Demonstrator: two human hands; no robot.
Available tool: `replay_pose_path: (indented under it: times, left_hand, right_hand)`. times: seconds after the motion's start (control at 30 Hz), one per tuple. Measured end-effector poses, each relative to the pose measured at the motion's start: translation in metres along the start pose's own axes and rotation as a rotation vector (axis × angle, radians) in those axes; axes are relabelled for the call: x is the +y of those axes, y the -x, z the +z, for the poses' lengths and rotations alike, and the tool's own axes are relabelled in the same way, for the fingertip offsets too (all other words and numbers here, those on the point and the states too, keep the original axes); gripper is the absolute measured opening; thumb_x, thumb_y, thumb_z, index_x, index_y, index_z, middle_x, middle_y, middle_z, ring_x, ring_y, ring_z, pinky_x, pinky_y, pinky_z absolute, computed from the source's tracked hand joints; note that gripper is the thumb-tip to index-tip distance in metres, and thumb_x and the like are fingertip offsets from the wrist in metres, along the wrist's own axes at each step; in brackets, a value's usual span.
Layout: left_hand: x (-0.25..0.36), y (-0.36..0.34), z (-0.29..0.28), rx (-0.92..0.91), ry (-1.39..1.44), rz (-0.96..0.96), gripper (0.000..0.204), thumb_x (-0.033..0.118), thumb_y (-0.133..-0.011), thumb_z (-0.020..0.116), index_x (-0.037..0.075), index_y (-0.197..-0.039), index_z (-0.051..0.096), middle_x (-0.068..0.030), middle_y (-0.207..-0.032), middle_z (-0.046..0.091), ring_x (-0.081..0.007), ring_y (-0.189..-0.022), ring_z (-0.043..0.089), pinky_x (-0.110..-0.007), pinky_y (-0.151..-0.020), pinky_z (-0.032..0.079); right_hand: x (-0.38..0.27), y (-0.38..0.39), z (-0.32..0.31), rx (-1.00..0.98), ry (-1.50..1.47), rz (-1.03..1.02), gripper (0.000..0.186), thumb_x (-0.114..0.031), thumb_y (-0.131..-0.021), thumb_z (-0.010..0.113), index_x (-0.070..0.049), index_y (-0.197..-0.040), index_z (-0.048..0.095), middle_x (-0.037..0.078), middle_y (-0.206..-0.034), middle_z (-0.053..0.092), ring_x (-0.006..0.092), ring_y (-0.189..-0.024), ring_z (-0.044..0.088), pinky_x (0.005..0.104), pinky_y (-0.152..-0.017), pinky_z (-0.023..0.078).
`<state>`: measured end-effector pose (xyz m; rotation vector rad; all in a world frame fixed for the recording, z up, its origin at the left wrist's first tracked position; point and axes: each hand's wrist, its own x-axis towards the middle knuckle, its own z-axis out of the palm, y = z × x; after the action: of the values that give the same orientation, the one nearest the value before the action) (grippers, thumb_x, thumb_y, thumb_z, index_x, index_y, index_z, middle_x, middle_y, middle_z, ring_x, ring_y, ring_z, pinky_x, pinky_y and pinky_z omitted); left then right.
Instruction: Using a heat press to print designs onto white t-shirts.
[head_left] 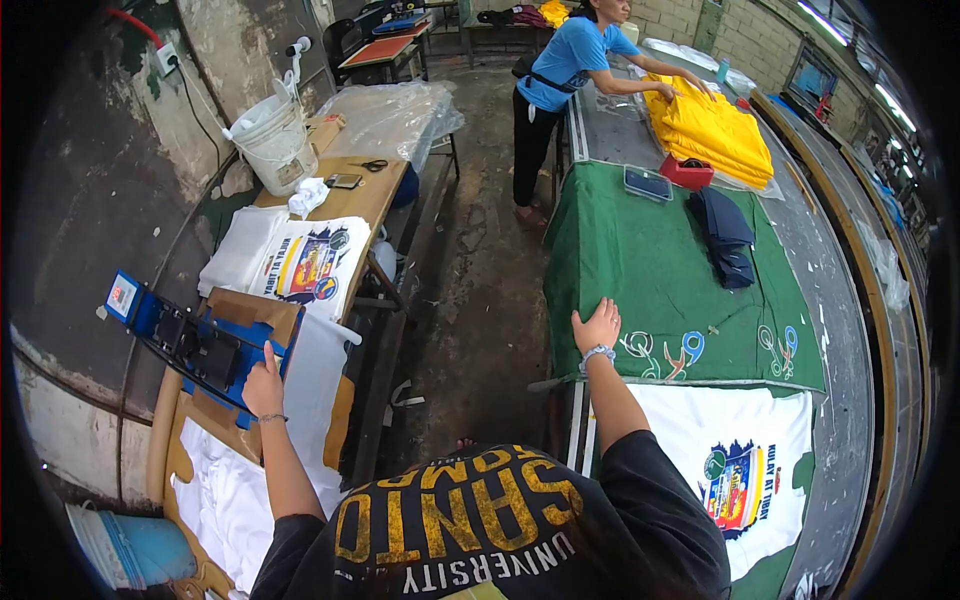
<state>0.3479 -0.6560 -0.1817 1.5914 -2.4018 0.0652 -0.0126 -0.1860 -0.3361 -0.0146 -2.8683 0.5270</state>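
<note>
Wore black gold-lettered shirt (460, 520) nearest lens | curled left hand (264, 388) at heat press (180, 335), well left of green cloth (620, 260); couldn't tell whether gripping | rested right hand (598, 327), palm down, fingers loose, on cloth | judged press heavy, rigid, best held by a handle | saw boxy black block (212, 358), blue casing (146, 305) | noted yellow garments (710, 140) beyond cloth
</note>
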Motion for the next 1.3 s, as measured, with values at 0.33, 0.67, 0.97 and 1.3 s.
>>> replay_pose_path:
  times: [0.33,0.67,0.97,1.3]
  left_hand:
    - [-0.0017,-0.0003,0.0025,0.018,0.008,0.004,0.079,0.062,-0.094,0.019,0.003,-0.071,0.065,-0.0214,-0.077,0.066,-0.0374,-0.073,0.065,-0.047,-0.066,0.050]
    - [-0.0035,-0.0001,0.0020,0.018,0.015,0.011,0.080,0.063,-0.094,0.019,0.003,-0.071,0.066,-0.0222,-0.077,0.065,-0.0382,-0.074,0.064,-0.047,-0.066,0.050]
    - [-0.0043,0.0000,0.0019,-0.005,0.014,-0.006,0.080,0.062,-0.094,0.018,0.002,-0.074,0.067,-0.0214,-0.078,0.066,-0.0381,-0.076,0.065,-0.047,-0.069,0.051]
    - [-0.0046,-0.0010,0.0020,-0.007,0.015,0.002,0.078,0.062,-0.094,0.020,0.003,-0.073,0.066,-0.0220,-0.078,0.066,-0.0378,-0.076,0.065,-0.047,-0.067,0.051]
  right_hand:
    - [-0.0012,-0.0002,-0.0020,-0.025,0.017,0.009,0.078,-0.045,-0.079,0.062,0.003,-0.136,0.039,0.018,-0.143,0.039,0.0305,-0.135,0.033,0.0431,-0.113,0.023]
    - [-0.0013,0.0000,-0.0006,-0.001,0.006,-0.010,0.079,-0.045,-0.078,0.062,0.003,-0.136,0.039,0.018,-0.142,0.040,0.0305,-0.135,0.033,0.0430,-0.112,0.023]
    - [-0.0007,0.0004,-0.0008,0.001,0.004,-0.019,0.080,-0.045,-0.078,0.062,0.003,-0.136,0.039,0.018,-0.142,0.040,0.0307,-0.134,0.034,0.0433,-0.112,0.024]
    - [-0.0012,0.0006,-0.0009,-0.002,0.015,-0.013,0.080,-0.046,-0.078,0.062,0.003,-0.136,0.038,0.018,-0.142,0.040,0.0308,-0.134,0.035,0.0430,-0.112,0.024]
